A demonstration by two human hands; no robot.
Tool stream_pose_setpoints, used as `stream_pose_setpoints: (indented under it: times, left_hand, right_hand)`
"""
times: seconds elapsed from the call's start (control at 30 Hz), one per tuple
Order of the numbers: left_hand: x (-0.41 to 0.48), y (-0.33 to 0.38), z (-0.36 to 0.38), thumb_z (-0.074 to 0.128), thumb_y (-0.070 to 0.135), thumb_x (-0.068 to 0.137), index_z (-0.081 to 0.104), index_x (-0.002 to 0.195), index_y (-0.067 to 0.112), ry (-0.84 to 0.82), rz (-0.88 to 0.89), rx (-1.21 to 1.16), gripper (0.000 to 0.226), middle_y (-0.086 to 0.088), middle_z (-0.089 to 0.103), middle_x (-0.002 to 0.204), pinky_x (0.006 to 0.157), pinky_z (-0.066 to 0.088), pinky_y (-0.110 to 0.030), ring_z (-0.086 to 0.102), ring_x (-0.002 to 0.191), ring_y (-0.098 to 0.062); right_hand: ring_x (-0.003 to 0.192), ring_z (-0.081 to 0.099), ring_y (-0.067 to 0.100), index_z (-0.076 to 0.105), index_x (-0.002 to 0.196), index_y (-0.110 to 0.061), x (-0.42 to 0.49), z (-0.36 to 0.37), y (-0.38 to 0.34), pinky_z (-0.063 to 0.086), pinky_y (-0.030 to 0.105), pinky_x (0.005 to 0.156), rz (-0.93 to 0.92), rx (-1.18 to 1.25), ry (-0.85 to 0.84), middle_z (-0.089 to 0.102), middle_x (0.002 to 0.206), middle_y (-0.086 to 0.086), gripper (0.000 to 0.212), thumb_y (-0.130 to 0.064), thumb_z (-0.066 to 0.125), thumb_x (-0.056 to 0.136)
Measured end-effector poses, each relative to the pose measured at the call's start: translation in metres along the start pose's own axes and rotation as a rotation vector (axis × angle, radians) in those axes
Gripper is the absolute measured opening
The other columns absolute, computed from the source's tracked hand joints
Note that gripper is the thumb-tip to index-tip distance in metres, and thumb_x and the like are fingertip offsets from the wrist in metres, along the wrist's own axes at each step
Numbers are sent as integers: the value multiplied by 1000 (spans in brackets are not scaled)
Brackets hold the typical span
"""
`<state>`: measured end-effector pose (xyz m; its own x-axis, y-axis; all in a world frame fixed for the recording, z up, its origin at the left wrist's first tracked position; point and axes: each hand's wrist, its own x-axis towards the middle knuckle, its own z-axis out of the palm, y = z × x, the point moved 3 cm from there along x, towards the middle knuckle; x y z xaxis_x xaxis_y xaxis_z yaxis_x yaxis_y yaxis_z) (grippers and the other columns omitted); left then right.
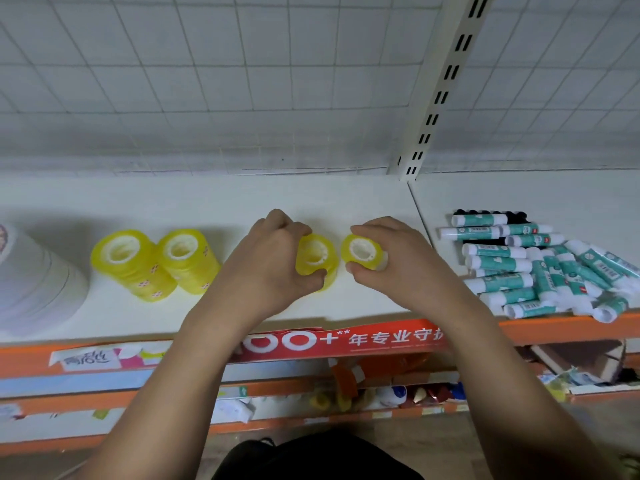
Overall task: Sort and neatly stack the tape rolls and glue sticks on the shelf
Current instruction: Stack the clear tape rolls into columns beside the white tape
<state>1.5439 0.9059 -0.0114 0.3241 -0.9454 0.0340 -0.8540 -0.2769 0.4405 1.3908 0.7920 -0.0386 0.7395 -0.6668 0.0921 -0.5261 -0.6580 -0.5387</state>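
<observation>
While your left hand [273,261] curls its grip round the tape stack [317,263], midway back from the shelf [207,202] front edge, your right hand [398,261] pinches a loose roll [362,251] just beside it. Stacking probably calls next for seating it squarely on top.

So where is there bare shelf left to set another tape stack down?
Bare strip along the back, between the mesh wall and the yellow tape stacks. Front strip before those stacks, up to the orange edge. Crowded right: glue sticks piled to the edge.
</observation>
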Motion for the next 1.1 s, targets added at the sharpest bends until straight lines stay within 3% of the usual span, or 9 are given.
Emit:
stream_pose_setpoints:
  times: [0.37,0.6,0.7,0.8,0.97,1.1]
  left_hand:
    - [3,-9,12,73,40,80,50,137,17,-28,46,-80,66,-1,45,122,94,42,-27,50,115,-21]
    - [-2,-21,12,78,50,73,31,151,19,-14,43,-119,96,1,41,132,96,43,-28,49,117,-19]
    - [-7,-29,11,78,48,73,35,149,19,9,31,-122,92,3,44,129,91,41,-22,51,113,-16]
    - [-12,-37,11,77,47,75,40,146,19,21,19,-114,85,4,47,124,82,38,-17,47,96,-8]
    - [-14,-41,14,76,44,78,49,140,17,51,27,-137,73,4,53,117,78,47,-27,55,87,-13]
    - [-15,-40,15,75,45,79,60,129,18,83,65,-159,59,6,58,106,73,50,-29,59,78,-11]
  right_hand:
    - [125,42,11,54,137,-23,-5,-1,-19,25,12,94,19,-45,38,48,132,-9,55,-36,68,86]
    - [124,37,6,50,141,-25,-1,-2,-47,25,9,91,-47,-42,24,44,131,-13,58,-39,67,87]
    - [124,36,6,48,142,-25,2,6,-57,26,13,94,-76,-55,-17,43,132,-12,59,-40,66,88]
    - [126,34,7,45,145,-24,3,16,-61,29,16,99,-92,-70,-51,43,135,-11,62,-40,66,89]
    - [135,30,8,32,152,-27,1,20,-58,31,25,110,-75,-19,-66,38,145,-10,78,-47,68,86]
    - [124,45,3,35,150,-28,-10,14,-42,40,26,104,13,113,-35,46,138,-15,82,-54,70,81]
